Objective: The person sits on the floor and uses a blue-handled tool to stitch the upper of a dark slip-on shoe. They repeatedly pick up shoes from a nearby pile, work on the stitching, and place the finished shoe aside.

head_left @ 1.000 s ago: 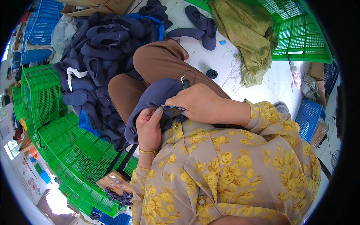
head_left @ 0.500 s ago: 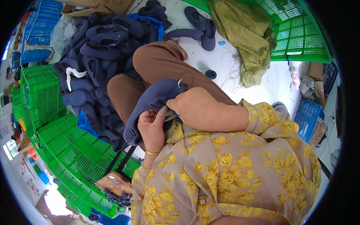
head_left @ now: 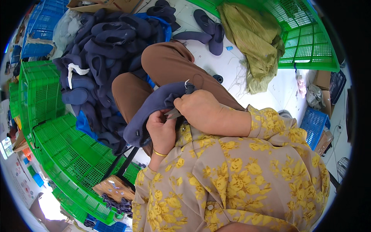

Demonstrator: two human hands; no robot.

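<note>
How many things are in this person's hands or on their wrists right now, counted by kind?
navy slipper, gripped by the left hand: 1
small metal snips, in the right hand: 1
gold bangle, on the left wrist: 1
Total: 3

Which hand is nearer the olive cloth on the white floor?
Right. The right hand sits on the cloth's side; the left hand, gripping the navy slipper, is lower and farther left.
</note>
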